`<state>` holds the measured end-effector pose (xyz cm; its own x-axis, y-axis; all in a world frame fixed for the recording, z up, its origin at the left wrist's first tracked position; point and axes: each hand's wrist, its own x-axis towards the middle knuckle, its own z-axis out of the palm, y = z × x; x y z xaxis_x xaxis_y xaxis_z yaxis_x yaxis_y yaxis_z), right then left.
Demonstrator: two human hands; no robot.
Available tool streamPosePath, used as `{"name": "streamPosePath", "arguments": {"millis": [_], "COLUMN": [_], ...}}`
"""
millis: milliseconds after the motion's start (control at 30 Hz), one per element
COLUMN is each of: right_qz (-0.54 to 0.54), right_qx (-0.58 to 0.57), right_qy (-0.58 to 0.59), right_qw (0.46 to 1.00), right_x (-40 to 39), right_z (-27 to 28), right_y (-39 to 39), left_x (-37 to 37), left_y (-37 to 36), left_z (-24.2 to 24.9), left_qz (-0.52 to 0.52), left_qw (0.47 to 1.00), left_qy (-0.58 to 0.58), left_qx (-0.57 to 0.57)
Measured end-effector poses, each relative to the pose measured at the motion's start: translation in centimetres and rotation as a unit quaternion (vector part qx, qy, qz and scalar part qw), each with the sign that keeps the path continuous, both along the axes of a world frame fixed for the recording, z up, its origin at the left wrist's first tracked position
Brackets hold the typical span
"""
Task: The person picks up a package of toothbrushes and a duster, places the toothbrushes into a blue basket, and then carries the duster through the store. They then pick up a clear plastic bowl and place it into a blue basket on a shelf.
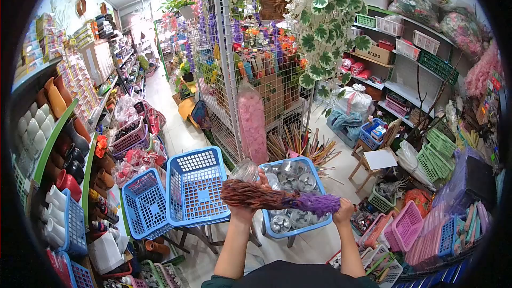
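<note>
A long shaggy duster (277, 198), reddish brown at the left and purple at the right, stretches level in front of me. My right hand (344, 212) is closed round its purple end. My left hand (243, 212) is partly covered by the brown end; its fingertips show above, against a clear glass jar (245, 171) that it grips. Just beyond the duster, a blue plastic basket (318, 173) stands full of clear glass jars (288, 168), some of them hidden behind the duster.
Two blue baskets (196, 157) stand to the left on dark legs. A wire mesh rack (232, 64) with artificial flowers rises ahead, a bag of pink petals (252, 122) against it. Crowded shelves line the left. A small wooden chair (376, 154) and pink baskets (407, 226) are at right.
</note>
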<state>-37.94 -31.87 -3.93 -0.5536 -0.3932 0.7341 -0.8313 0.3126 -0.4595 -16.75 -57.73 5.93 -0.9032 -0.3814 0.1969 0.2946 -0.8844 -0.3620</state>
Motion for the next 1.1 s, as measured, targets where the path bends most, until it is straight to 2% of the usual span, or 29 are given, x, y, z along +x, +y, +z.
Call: {"name": "streamPosePath", "arguments": {"millis": [33,67,100,133,167,233,267,300,333,367,400,433,467,500,567,633,667,700,767,800,833,900,1000,1100], "right_qz": [-0.005,-0.004,-0.043,-0.083,-0.083,-0.033,-0.034,-0.032,-0.029,-0.029,-0.040,-0.051,-0.049,-0.055,-0.061,-0.028,-0.020,-0.020,-0.086,-0.072,-0.071,-0.074,-0.061,-0.054], "right_qx": [0.020,0.021,0.000,-0.020,-0.020,0.019,0.019,0.036,0.054,0.054,0.037,0.020,0.019,0.016,0.014,0.013,0.017,0.017,0.033,0.007,0.006,-0.007,0.015,0.015], "right_qy": [0.018,0.018,-0.031,-0.079,-0.078,-0.010,-0.010,0.011,0.033,0.033,0.023,0.012,0.013,-0.004,-0.022,0.051,0.068,0.068,0.070,0.069,0.070,0.066,0.081,0.095], "right_qw": [1.000,1.000,0.999,0.993,0.993,0.999,0.999,0.999,0.998,0.998,0.998,0.998,0.999,0.998,0.998,0.998,0.997,0.997,0.993,0.995,0.995,0.995,0.995,0.994], "right_x": [0.4,0.7,0.8,0.9,0.5,-0.3,-0.4,0.2,0.5,0.0,-0.4,-0.7,-0.8,-0.2,0.3,1.0,1.7,1.5,0.6,0.3,0.1,-0.1,0.5,0.9], "right_z": [0.5,0.5,0.6,0.6,0.1,-0.6,-1.0,-0.2,0.3,-0.3,-0.6,-0.9,-1.3,-0.3,0.5,1.5,2.6,2.6,2.6,3.4,3.9,4.5,4.9,5.4], "right_y": [0.0,-0.1,-0.3,-0.4,-0.3,0.1,0.3,0.3,0.3,0.4,0.4,0.3,0.5,0.6,0.2,-0.2,-0.5,-0.4,0.2,0.5,0.8,1.3,1.0,0.0], "left_x": [0.0,0.3,0.6,0.7,0.7,0.5,0.6,0.3,0.3,0.3,0.4,0.4,0.9,1.0,0.9,-0.1,0.3,0.2,-0.2,0.7,1.1,1.1,0.2,0.2], "left_y": [0.0,-0.1,0.0,0.0,0.0,0.1,-0.2,-0.4,-0.5,-0.6,-0.3,-0.1,0.4,0.0,0.4,0.5,0.1,0.1,0.4,0.7,1.7,1.5,1.5,3.3], "left_z": [-0.2,-0.2,0.4,0.8,0.8,0.5,-0.1,-0.3,-0.5,-0.6,0.0,0.7,1.5,1.2,0.9,-0.4,-1.3,-1.3,-1.1,1.3,4.0,3.3,0.0,-0.4], "left_qz": [0.019,0.034,0.049,0.002,0.003,0.078,0.042,0.132,0.024,-0.084,0.006,0.095,0.059,0.057,0.069,0.122,0.014,0.014,0.126,0.106,0.112,0.132,0.161,0.128], "left_qw": [1.000,0.995,0.985,0.994,0.994,0.974,0.996,0.967,0.995,0.991,0.999,0.974,0.988,0.981,0.982,0.972,0.958,0.958,0.954,0.972,0.963,0.955,0.927,0.946], "left_qy": [-0.010,-0.035,-0.060,-0.107,-0.106,-0.115,0.007,-0.161,-0.094,-0.023,-0.002,0.019,-0.076,-0.107,-0.015,-0.134,0.029,0.029,-0.172,-0.061,-0.156,-0.181,-0.177,-0.133], "left_qx": [-0.020,-0.087,-0.154,-0.027,-0.027,-0.177,-0.075,-0.148,-0.024,0.101,-0.052,-0.204,-0.117,-0.153,-0.173,-0.151,-0.284,-0.284,-0.209,-0.201,-0.188,-0.196,-0.289,-0.265]}}
